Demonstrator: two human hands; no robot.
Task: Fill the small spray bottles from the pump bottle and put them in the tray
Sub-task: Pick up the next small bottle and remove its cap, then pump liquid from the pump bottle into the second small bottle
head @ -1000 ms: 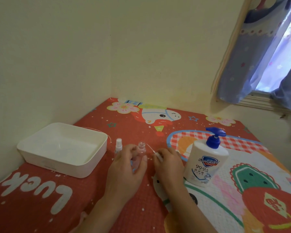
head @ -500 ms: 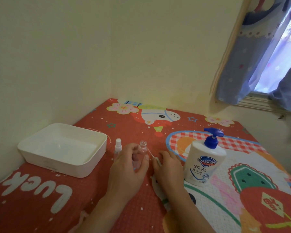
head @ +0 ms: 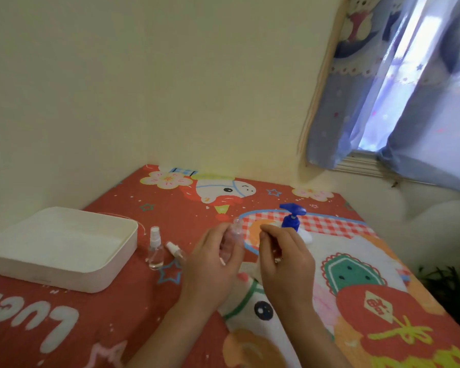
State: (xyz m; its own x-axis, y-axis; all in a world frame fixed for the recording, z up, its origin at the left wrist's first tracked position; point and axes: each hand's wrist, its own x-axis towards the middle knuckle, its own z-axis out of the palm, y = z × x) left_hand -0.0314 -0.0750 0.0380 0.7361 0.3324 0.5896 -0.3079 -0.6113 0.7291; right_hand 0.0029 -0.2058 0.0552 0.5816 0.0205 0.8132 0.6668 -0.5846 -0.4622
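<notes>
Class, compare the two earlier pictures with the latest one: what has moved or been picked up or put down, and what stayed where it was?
The left hand has lifted the open small bottle off the cloth and toward the pump bottle. The right hand has risen in front of that pump bottle; what it holds is unclear now. A second bottle, hidden before, shows lying down. The capped spray bottle and white tray stayed put.

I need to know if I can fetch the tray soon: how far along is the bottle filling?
Not far. The tray holds no bottles. The left hand holds an uncapped small bottle; the right hand is beside it, in front of the pump bottle. Another small spray bottle stands capped by the tray, and a loose spray top lies near it. Filling, capping and loading remain.
</notes>
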